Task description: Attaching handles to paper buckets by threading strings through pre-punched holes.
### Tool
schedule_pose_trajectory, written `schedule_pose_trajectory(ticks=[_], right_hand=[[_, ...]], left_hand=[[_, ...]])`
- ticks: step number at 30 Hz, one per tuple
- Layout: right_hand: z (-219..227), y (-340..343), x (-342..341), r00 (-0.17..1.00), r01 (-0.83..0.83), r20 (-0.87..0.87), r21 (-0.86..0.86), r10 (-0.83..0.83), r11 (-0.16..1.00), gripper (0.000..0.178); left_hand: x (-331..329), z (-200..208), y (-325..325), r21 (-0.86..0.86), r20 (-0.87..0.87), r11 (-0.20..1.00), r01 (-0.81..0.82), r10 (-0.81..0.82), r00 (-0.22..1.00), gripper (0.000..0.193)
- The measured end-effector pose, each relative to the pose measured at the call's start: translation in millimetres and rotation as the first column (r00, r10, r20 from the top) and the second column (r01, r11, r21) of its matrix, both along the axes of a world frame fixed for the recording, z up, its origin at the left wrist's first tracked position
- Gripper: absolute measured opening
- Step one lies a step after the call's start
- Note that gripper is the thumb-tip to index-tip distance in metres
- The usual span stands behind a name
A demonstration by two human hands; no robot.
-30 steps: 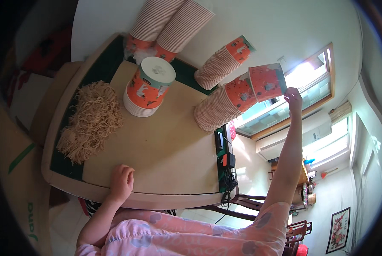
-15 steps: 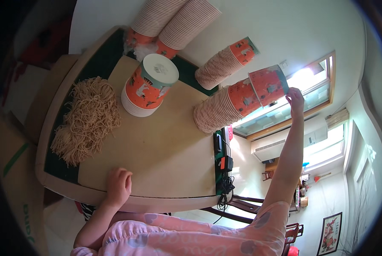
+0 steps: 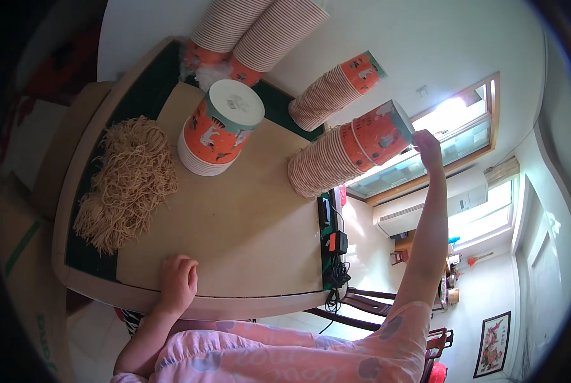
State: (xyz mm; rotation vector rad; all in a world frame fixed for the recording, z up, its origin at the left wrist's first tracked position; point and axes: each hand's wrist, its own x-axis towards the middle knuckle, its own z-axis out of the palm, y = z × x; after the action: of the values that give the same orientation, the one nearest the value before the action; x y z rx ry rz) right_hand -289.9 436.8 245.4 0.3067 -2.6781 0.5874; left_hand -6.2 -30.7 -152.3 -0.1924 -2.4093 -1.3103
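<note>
My right hand [image 3: 428,150] is raised at the right, its fingers closed on the base edge of the topmost orange paper bucket [image 3: 382,133]. That bucket sits upside down over a tall stack of nested paper buckets [image 3: 327,167], whose pale rims show below. My left hand [image 3: 179,283] rests on the table near its front edge, fingers curled in with nothing visible in them. Ahead of it stands a shorter upside-down stack of orange paper buckets [image 3: 215,135] with a white base on top. A heap of tan strings [image 3: 126,185] lies at the left of the table.
More bucket stacks [image 3: 228,29] stand at the back beside crumpled clear plastic [image 3: 212,73]; another stack [image 3: 333,92] is behind the right one. A power strip [image 3: 324,214] and black cables [image 3: 338,276] line the table's right edge. A chair [image 3: 365,306] stands close by.
My right hand has moved slightly left, and the topmost bucket has shifted left and settled further onto the tall stack. My left hand stays nearly still.
</note>
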Motion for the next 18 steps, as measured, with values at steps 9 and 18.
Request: schedule_pose_trajectory(ticks=[9,18], right_hand=[[-31,-7,10,0.970,0.076,-0.245,0.295,-0.001,0.953,0.011],[-54,-17,11,0.965,0.160,-0.248,0.317,-0.081,0.935,0.008]], left_hand=[[2,3,0,-0.039,0.001,0.999,-0.003,0.003,1.000,0.012],[5,2,0,-0.062,0.018,0.998,-0.004,0.005,1.000,0.012]])
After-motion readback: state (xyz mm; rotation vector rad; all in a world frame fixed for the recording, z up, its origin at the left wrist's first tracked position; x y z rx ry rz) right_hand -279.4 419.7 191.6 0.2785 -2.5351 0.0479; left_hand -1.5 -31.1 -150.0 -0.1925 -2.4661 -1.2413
